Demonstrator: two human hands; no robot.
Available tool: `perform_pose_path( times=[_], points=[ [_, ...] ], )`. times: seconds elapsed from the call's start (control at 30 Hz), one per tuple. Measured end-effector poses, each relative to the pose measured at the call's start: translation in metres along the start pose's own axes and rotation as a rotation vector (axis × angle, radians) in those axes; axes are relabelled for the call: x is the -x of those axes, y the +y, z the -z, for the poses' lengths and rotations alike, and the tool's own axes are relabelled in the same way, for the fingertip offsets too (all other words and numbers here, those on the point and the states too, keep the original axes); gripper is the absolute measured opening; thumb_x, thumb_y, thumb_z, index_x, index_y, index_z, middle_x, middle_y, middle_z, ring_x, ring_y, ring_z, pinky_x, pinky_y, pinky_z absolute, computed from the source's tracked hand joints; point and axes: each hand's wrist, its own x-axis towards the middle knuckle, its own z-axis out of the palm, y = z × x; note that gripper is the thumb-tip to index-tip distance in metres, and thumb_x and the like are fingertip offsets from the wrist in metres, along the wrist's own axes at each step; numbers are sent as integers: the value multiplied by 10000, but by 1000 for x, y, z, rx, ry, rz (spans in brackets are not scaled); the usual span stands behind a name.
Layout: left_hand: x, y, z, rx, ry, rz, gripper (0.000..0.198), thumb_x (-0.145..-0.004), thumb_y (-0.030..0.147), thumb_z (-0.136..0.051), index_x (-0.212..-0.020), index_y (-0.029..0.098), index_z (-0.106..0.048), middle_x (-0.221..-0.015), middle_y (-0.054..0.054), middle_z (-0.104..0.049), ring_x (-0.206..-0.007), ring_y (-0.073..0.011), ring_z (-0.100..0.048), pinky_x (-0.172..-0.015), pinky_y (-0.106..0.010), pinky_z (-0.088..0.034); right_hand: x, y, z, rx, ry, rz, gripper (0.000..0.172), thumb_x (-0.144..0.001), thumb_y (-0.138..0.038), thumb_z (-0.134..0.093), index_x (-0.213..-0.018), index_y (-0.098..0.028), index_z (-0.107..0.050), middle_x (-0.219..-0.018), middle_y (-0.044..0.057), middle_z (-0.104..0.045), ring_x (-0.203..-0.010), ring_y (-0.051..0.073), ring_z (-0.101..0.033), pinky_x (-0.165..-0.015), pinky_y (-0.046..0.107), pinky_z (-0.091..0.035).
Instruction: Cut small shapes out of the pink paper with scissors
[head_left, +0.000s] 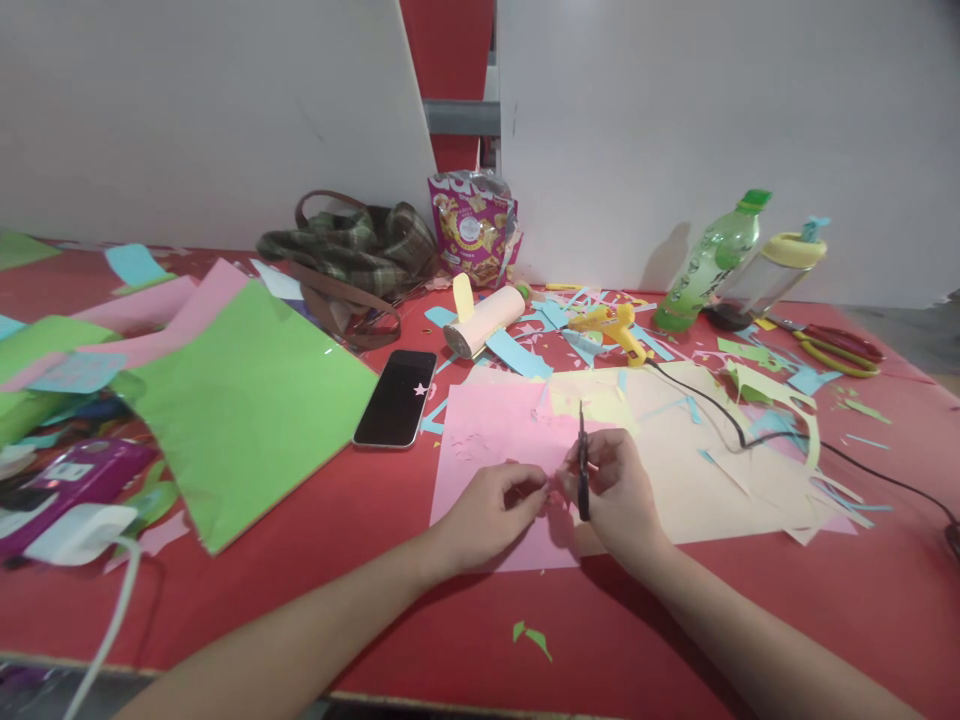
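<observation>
I am holding a pair of small scissors (583, 468) in my right hand (616, 492), with my fingers wrapped closed around the handles and the dark blades pointing up and away from me. My left hand (489, 516) is curling in just beside it, thumb and fingertips drawn together close to the scissors. Whether a scrap is pinched between them I cannot tell, as that spot is too small and shadowed. Both hands are resting over the near edge of a pink sheet (491, 425), which is lying flat on the red worktop (360, 560) directly in front of me and partly overlapping a cream sheet (679, 455) to its right. A dark phone (396, 398) is lying face up just left of the pink sheet, and beyond that a large green sheet (247, 400) is spreading out. Further back a yellow glue gun (611, 328) is sitting among blue and green paper offcuts, its black cord (739, 425) trailing across the cream sheet. Well off to the right, near a green bottle (712, 262), a larger pair of red and yellow scissors (836, 350) is lying.
</observation>
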Motion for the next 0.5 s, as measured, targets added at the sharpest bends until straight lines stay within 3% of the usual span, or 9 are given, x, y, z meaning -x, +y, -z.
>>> perform_pose_path(
  times=[0.3, 0.5],
  points=[
    [0, -5, -9, 555, -104, 214, 232, -800, 296, -394, -750, 111, -525, -604, -34, -540, -558, -107, -519, -575, -239, -402, 1, 3, 1, -83, -15, -4, 341, -581, 1, -541, -736, -236, -351, -708, -39, -491, -571, 100, -495, -467, 230, -414],
    [-2, -8, -13, 617, -57, 243, 216, -764, 274, -469, -694, 89, -557, -631, -43, -568, -542, -100, -534, -554, -229, -413, 4, 3, -1, -99, -11, -26, 352, -565, 13, -536, -739, -234, -357, -709, -43, -504, -559, 93, -501, -452, 216, -413]
  ],
)
